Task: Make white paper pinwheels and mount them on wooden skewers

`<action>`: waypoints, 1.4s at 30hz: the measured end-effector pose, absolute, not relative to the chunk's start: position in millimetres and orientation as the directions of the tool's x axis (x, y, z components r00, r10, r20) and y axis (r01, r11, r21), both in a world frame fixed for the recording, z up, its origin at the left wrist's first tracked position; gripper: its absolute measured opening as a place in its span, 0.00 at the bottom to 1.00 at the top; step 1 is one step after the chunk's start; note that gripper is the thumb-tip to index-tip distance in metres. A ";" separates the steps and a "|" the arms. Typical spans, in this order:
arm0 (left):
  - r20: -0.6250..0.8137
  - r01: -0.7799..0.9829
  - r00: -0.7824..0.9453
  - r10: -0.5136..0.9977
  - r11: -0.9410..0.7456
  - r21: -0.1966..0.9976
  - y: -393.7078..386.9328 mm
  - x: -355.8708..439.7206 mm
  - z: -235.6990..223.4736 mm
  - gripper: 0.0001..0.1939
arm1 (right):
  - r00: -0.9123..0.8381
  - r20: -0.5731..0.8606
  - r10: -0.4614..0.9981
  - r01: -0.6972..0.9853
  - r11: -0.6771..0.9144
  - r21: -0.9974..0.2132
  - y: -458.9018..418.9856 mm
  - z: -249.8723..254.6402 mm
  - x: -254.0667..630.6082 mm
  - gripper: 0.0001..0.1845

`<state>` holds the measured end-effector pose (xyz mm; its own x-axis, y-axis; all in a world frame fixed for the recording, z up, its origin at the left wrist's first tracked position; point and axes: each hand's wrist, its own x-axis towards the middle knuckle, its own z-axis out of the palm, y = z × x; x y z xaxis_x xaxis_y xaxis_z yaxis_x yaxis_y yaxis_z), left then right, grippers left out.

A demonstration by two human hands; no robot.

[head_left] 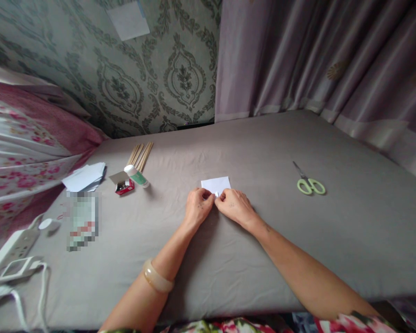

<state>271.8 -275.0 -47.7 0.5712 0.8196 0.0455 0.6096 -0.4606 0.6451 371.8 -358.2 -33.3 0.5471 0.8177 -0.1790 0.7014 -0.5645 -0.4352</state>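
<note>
Paper: a small white sheet [215, 183], plain and pale, its far edge straight and its two far corners square
Near edge: a little narrow piece stands up between the fingertips (folded or rolled, I cannot tell which)
Place: on the grey cloth [270, 240], straight ahead of the person, between the two hands
Left hand: the left hand [198, 206] has thumb and fingers pinched on the near edge; a pale bangle [157, 277] circles that forearm
Right hand: the right hand [236, 206] pinches the same edge, its fingertips just beside the left's
Left of the hands: a white-capped tube [137, 177] with a green label, beside an open red box [125, 187] of small items
Beyond those: thin wooden sticks [145, 157], with a stack of white papers [85, 177] farther left
Right of the hands: scissors [310, 186] with light green handles, well apart
Far side: patterned wallpaper [185, 78] and a mauve curtain [249, 55]
</note>
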 end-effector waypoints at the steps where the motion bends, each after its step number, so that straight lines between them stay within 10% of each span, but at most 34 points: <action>1: 0.048 0.604 0.575 0.816 -0.464 0.648 -274.8 271.3 -47.8 0.07 | 0.548 -0.182 0.816 0.700 -0.567 -0.434 -358.1 -32.9 371.6 0.15; 13: 0.076 0.532 0.659 0.748 -0.535 0.656 -276.5 267.4 -52.1 0.09 | 0.541 -0.184 0.820 0.703 -0.562 -0.436 -355.8 -33.0 374.2 0.14; 31: 0.121 0.531 0.802 0.585 -0.791 0.302 -282.2 263.4 -42.7 0.19 | 0.547 -0.192 0.815 0.686 -0.568 -0.455 -354.6 -32.8 374.8 0.16; 42: -0.098 0.318 0.946 0.308 -0.941 0.115 -236.9 287.0 -11.1 0.20 | 0.620 -0.073 0.781 0.396 -0.391 -0.831 -370.8 -33.3 425.5 0.16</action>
<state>287.0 -236.9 -11.1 0.9464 0.3079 -0.0978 0.3180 -0.9411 0.1151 425.5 -370.8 -33.3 0.6199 0.7813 -0.0730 0.3955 -0.3915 -0.8308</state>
